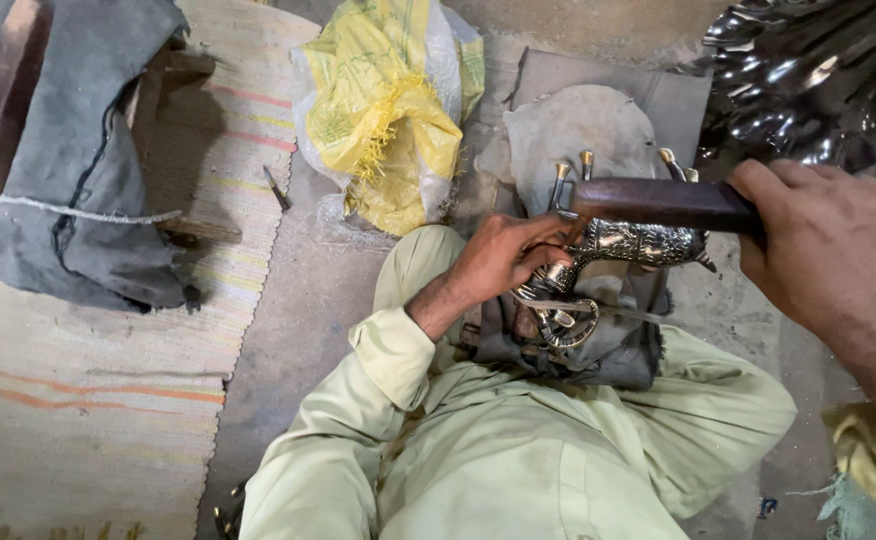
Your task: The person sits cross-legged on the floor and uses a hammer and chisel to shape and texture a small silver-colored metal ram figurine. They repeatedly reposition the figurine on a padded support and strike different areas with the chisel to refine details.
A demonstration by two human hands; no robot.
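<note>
Left hand [503,255] gripping brass ornament [630,243] on lap; right hand [818,240] clenching wooden block [663,203] above ornament. Risk: block slipping, striking left fingers.

A bare, dusty concrete floor [298,310] is seen through the middle of the view. Its left side is covered by a striped woven mat [88,400]. A grey cloth [78,150] is draped over a wooden frame [173,150] at the mat's upper left corner. A crumpled yellow sack [388,110] is laid on the floor near the top edge. Dark, glossy sheeting [808,80] is seen in the upper right corner, lit softly and evenly.
</note>
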